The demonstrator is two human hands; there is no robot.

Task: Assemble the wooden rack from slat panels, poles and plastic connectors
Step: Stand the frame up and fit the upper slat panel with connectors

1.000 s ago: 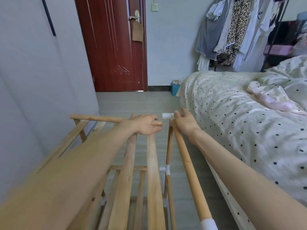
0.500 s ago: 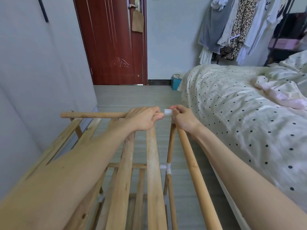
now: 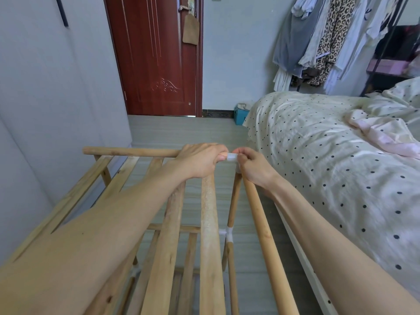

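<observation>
The left hand's (image 3: 200, 159) fingers curl around the horizontal pole (image 3: 129, 152) right at the white plastic connector (image 3: 232, 156). On the connector's other side, the right hand (image 3: 254, 165) pinches it. Below the connector, an upright pole (image 3: 234, 201) descends; slat panels (image 3: 172, 235) lie left of it, the bed (image 3: 329, 155) right.

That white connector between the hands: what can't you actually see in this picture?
Head view only:
- The connector: mostly covered by the left hand and right hand; whether the pole is seated in it is hidden.
- The rack's feet: hidden by slats and forearms, cut off at the bottom edge.
- The right pole's near end: cut off at the bottom edge.
</observation>
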